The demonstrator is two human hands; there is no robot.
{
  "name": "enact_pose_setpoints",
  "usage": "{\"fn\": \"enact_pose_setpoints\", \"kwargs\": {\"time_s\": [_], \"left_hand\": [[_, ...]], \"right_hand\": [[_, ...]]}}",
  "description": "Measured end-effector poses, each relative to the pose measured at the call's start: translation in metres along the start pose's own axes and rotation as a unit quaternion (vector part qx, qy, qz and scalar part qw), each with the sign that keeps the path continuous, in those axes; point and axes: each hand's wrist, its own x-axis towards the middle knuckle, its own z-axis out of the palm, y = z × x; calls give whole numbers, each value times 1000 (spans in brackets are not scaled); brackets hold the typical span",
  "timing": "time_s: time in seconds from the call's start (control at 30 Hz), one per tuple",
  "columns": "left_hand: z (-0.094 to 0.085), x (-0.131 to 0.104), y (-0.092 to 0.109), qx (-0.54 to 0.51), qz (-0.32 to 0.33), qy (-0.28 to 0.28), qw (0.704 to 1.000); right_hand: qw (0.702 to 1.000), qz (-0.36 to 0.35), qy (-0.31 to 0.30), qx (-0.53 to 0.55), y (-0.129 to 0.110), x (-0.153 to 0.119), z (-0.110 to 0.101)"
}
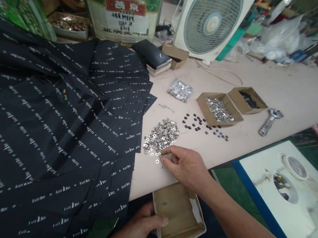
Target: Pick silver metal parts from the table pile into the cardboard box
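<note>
Big stuff 1st: a pale tabletop [286,82], dark printed cloth [65,121] spread along its left side, white fan [212,18] at the back. An open carton [180,226] sits below the near table edge, over the person's lap; L hand [146,221] has it by the left side, thumb hooked over the rim, fingers mostly out of view.

Next down, 2 small boxes stand side by side: 1 w/ silvery bits [219,109], 1 w/ dark bits [248,99]. The heap of metal pcs [163,134] lies btwn cloth and dark discs [194,115]. R hand [189,166] is at its near edge, thumb & forefinger almost together; can't tell if a pc is btwn the tips.

Looks to me like single pcs being picked or sorted at the heap's edge. Next move calls for a light fingertip pinch, w/ the carton kept level. Smallest: a tiny metal bit [165,203] inside the carton.
</note>
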Motion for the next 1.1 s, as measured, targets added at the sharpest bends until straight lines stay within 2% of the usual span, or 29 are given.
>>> {"fn": "enact_pose_setpoints", "kwargs": {"time_s": [0.13,0.37,0.5,0.73,0.97,1.1], "left_hand": [[0,0,1,-9,2,-7,1000],[1,1,2,-8,-10,2,1000],[3,0,5,-1,-8,1,1000],[1,0,5,11,-7,-1,1000],[0,0,4,25,-29,22,999],[2,1,6,20,-20,8,1000]], "right_hand": [[1000,-15,-12,6,2,-2,-3],[995,35,-32,85,11,-10,-15],[999,37,-2,38,14,-11,-22],[998,35,51,18,31,-11,-26],[999,29,18,23,32,-11,-20],[999,35,0,22,30,-7,-24]]}}
